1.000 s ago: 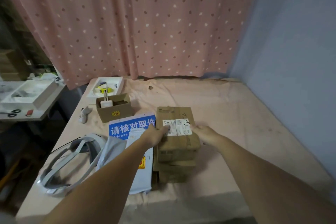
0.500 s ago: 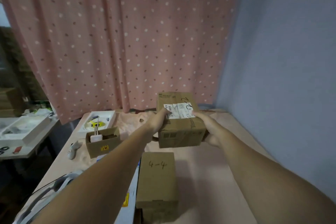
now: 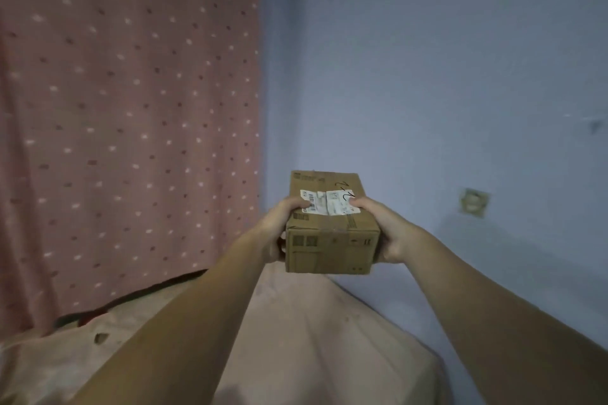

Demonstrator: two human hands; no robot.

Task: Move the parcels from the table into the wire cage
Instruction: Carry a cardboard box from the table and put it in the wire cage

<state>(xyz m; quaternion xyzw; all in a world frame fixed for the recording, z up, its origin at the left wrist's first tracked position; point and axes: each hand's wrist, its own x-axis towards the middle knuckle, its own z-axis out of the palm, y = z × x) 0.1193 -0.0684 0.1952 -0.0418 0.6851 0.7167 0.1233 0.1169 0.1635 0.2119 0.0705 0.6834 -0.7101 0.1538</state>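
A brown cardboard parcel (image 3: 330, 240) with a white shipping label and handwritten marks on top is held up in the air, well above the far right corner of the table (image 3: 312, 339). My left hand (image 3: 276, 230) grips its left side, thumb on the label. My right hand (image 3: 381, 230) clasps the right side, thumb on top. The other parcels and the wire cage are out of view.
The table carries a pale pink cloth. A pink dotted curtain (image 3: 131, 125) hangs behind it on the left. A blue-grey wall (image 3: 444, 92) fills the right, with a small square fitting (image 3: 473, 202) on it.
Both hands lifted the labelled parcel off the stack and raised it. The view has swung up and to the right, so the lower parcel and the table's clutter have left the frame.
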